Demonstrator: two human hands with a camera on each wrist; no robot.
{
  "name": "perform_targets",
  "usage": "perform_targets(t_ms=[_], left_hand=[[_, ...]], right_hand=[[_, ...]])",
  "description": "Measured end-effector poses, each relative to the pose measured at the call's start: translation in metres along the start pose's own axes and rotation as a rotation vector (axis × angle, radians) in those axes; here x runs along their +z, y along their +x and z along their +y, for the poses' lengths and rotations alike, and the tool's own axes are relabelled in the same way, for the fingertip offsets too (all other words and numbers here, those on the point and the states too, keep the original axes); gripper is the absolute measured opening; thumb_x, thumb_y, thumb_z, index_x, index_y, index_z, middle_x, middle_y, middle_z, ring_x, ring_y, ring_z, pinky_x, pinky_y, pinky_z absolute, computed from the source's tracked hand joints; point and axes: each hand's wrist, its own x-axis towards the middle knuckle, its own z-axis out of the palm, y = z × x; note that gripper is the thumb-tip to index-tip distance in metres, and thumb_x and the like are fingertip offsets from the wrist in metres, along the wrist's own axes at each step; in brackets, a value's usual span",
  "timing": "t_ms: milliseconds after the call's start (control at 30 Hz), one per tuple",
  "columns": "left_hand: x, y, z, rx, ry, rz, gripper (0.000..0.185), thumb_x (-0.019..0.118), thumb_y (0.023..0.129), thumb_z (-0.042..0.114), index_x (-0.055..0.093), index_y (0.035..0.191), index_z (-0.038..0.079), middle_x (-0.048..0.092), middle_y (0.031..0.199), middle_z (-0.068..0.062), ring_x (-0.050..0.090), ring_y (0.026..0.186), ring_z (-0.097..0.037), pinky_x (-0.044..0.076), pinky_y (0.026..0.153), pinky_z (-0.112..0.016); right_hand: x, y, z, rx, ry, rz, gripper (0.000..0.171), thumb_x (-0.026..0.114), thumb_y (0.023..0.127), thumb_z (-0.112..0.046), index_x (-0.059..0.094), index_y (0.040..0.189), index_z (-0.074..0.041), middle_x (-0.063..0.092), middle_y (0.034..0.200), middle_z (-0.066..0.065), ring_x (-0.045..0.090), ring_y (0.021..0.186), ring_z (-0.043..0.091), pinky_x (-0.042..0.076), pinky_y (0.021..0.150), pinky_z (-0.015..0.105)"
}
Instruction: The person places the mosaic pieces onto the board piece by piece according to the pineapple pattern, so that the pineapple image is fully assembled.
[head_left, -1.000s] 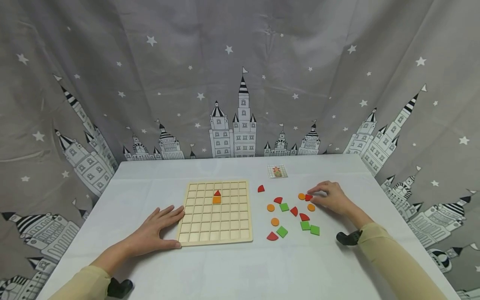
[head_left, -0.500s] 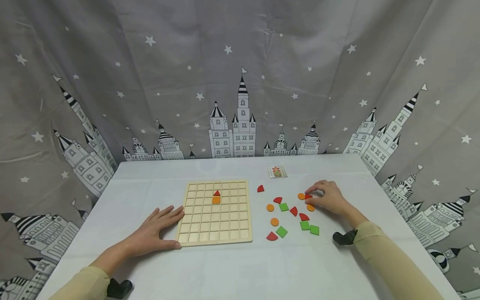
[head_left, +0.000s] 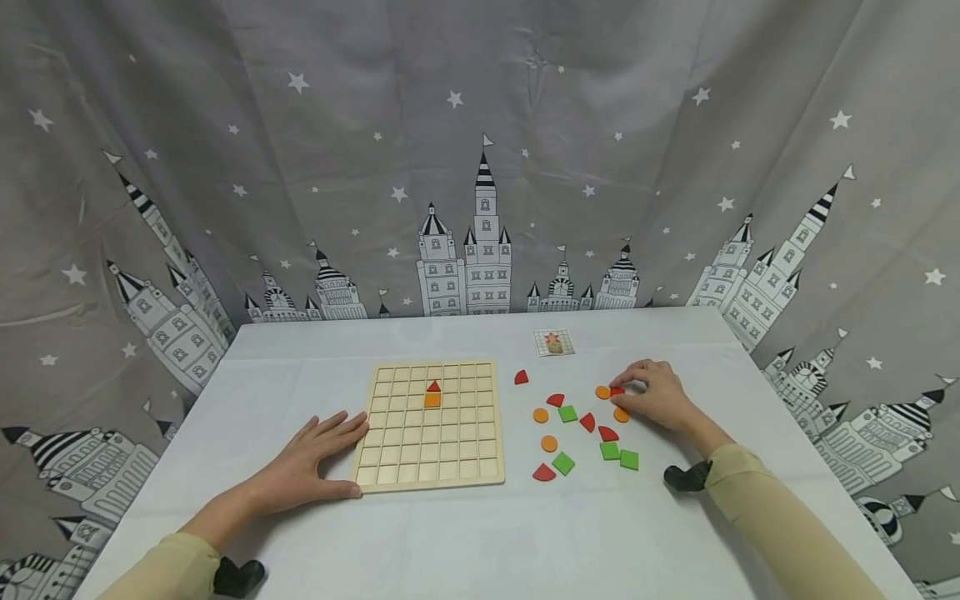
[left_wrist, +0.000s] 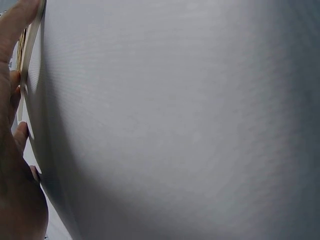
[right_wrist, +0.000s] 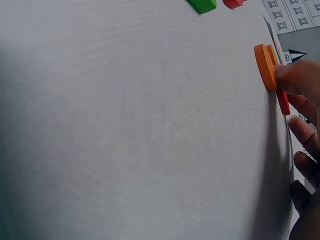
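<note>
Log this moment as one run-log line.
left hand: flat on table, touching wooden grid board | right hand: fingers pinching red piece beside orange disc | board: red triangle above orange square

Red piece [head_left: 617, 391]: small, flat, right of frame centre, lying on the tabletop [head_left: 450, 533] between two orange discs, partly covered.

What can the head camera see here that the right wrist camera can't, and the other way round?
Only the head view shows the wooden grid board with a red triangle above an orange square, the left hand lying flat against the board's edge, the small picture card and the castle curtain.

Only the right wrist view shows, edge-on, how thick the pieces are.

Both show the right hand, its fingertips at a red piece between orange discs, on the white table.
</note>
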Motion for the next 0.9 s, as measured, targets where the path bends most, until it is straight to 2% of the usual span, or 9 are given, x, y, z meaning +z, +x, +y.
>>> perform_targets(t_ms=[333, 667, 900], left_hand=[[0.000, -0.001, 0.003, -0.033, -0.008, -0.014, 0.103, 0.079, 0.075, 0.067, 0.045, 0.156, 0.013, 0.038, 0.163, -0.005, 0.023, 0.152, -0.040, 0.006, 0.123, -0.063], [0.000, -0.002, 0.002, -0.023, -0.003, -0.008, 0.102, 0.079, 0.075, 0.068, 0.046, 0.156, 0.013, 0.038, 0.163, -0.005, 0.024, 0.151, -0.040, 0.007, 0.122, -0.065], [-0.002, -0.002, 0.004, -0.002, 0.009, 0.005, 0.101, 0.080, 0.076, 0.065, 0.047, 0.154, 0.011, 0.040, 0.161, -0.007, 0.026, 0.150, -0.043, 0.008, 0.121, -0.066]], right_hand=[[0.000, 0.002, 0.001, 0.005, -0.005, -0.003, 0.028, 0.082, 0.087, -0.032, 0.077, 0.109, -0.016, 0.058, 0.130, 0.018, 0.036, 0.128, 0.042, 0.029, 0.108, 0.065], [0.000, 0.000, 0.000, -0.005, 0.023, 0.010, 0.021, 0.081, 0.087, -0.030, 0.077, 0.102, -0.016, 0.057, 0.130, 0.016, 0.036, 0.129, 0.040, 0.032, 0.109, 0.064], [-0.007, 0.007, -0.016, -0.025, 0.054, 0.038, 0.021, 0.080, 0.088, -0.028, 0.077, 0.103, -0.015, 0.056, 0.131, 0.013, 0.033, 0.132, 0.038, 0.029, 0.110, 0.065]])
